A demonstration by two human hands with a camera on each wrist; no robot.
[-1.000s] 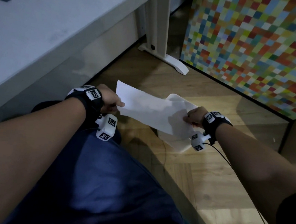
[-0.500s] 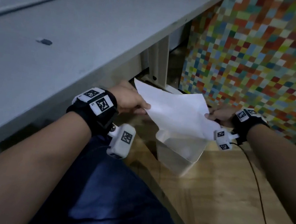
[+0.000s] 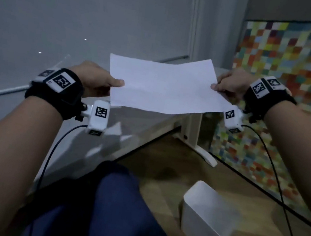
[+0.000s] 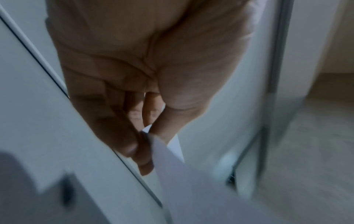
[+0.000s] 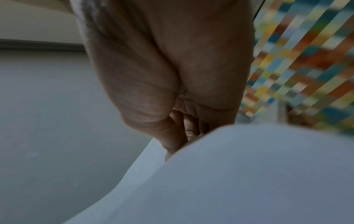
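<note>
Both hands — left hand (image 3: 94, 79), right hand (image 3: 231, 84) — pinching paper sheet (image 3: 165, 85) edges.

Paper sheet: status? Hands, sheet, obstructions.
Left hand pinches the paper sheet at its left edge, right hand at its right. Sheet flat, airborne over the table corner. White bin on the floor, apart; nothing in the way.

grey desk (image 3: 105, 12) | wht bin (image 3: 208, 218) on wood flr (image 3: 165, 158) | mosaic panel (image 3: 295, 67)
</note>
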